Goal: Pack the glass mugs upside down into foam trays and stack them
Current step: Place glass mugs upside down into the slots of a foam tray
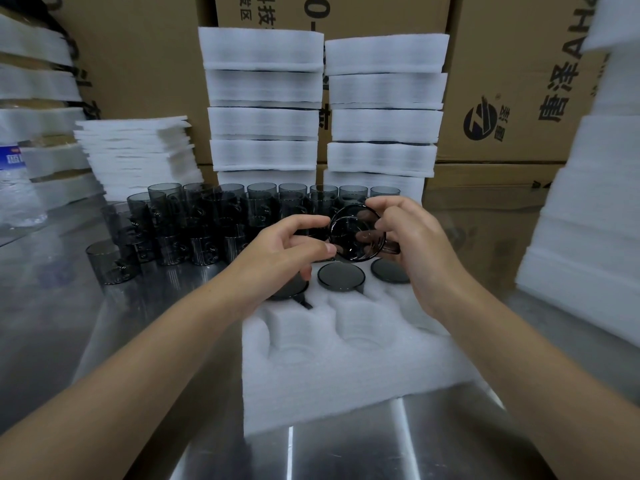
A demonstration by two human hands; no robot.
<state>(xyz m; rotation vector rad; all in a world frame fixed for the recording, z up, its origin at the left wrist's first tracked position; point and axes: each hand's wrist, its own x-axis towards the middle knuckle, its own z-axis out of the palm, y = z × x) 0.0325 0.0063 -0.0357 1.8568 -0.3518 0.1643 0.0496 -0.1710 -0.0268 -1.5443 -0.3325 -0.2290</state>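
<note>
Gripping one smoked-glass mug (356, 233) in mid-air w/ both hands, just above far edge of foam tray (346, 382); tipped on its side, round end toward cam., handle at lower right.

R hand (415, 244): fingers curled over top & right side of mug, thumb near handle.

L hand (291, 244): thumb & index pinching left edge of mug, remaining fingers curled beneath.

Seated base-up in far row of tray: packed mugs (341, 277), three, leftmost partly hidden under L hand. Near-row pockets showing bare foam.

Standing upright, tightly grouped on steel bench (52, 323) behind & left of tray: loose mugs (207, 220).

Rising at rear, side by side: two tray stacks (263, 119). To their left, pile of flat foam sheets (138, 157). Behind all, printed cartons (502, 81). More foam at both frame edges; plastic bottle (17, 195) at far left.
</note>
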